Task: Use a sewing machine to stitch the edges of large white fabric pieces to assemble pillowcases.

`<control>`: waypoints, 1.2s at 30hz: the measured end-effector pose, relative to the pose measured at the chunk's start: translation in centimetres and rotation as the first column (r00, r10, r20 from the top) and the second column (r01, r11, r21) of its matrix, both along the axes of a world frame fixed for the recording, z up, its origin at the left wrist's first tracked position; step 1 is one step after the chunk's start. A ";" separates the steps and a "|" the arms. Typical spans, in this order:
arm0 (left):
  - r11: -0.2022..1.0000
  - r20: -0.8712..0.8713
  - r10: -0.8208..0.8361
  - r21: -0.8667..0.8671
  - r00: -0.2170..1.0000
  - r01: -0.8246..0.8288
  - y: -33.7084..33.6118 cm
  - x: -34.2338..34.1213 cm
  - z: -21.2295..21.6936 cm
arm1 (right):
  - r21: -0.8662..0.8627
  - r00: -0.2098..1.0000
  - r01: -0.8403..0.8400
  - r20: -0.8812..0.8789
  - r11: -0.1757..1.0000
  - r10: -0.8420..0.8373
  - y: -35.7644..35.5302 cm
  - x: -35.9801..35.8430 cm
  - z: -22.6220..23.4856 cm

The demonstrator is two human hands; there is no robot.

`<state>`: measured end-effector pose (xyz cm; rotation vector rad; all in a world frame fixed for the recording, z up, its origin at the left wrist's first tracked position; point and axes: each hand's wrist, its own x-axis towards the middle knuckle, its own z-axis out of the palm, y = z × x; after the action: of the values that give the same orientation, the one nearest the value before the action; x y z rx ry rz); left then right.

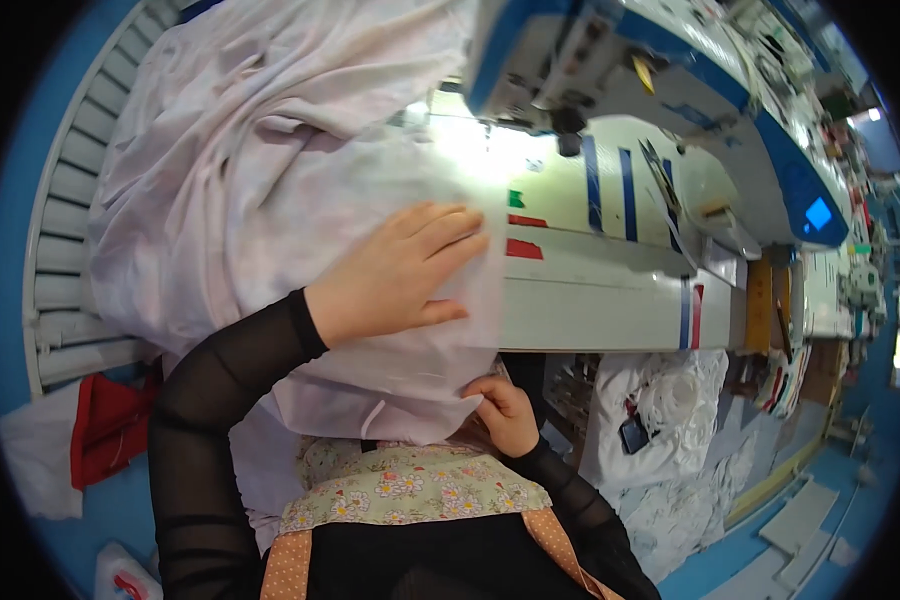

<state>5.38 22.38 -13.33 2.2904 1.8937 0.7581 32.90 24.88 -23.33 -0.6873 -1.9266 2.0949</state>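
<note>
A large pale pink-and-white fabric [320,200] lies in folds over the left of the sewing table and hangs down over its front edge toward my lap. My left hand [400,270] rests flat on it, fingers stretched out to the right, close to the fabric's right edge. Lower down, at the table's front, my right hand [508,415] pinches the edge of the same fabric between thumb and fingers. Beyond my left hand stands the white and blue sewing machine [670,85], its lamp lighting the bed where the fabric's far right part reaches.
Metal scissors [662,185] lie on the machine bed beneath the arm. Blue and red tape strips [592,185] mark the table. Below right sits white cloth [660,450] with a small dark device [633,434] on it. A slatted white rack [60,260] borders the left; red cloth [110,430] hangs there.
</note>
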 end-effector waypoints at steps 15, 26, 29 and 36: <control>0.975 -0.190 -0.002 -0.219 0.982 -0.040 0.6 -0.1 -0.6 | 0.490 0.623 0.467 0.409 0.737 -0.667 7.8 10.6 -8.5; 0.976 -0.190 0.015 -0.212 0.982 -0.056 0.5 0.0 -0.6 | 0.948 0.271 0.113 0.258 0.297 -0.927 14.8 24.2 -12.6; 0.985 -0.160 0.015 -0.168 0.987 -0.042 0.4 0.3 -0.3 | 0.897 0.274 0.394 0.091 0.198 -0.957 15.2 26.8 -10.1; 0.993 -0.059 -0.099 -0.063 0.993 0.095 -0.5 1.8 0.3 | 0.101 0.126 0.990 -0.337 0.097 -0.933 16.6 29.8 2.8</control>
<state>7.20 21.85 -13.04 2.3756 1.7875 0.6166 62.72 41.45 -20.50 -1.1785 -0.9715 0.8558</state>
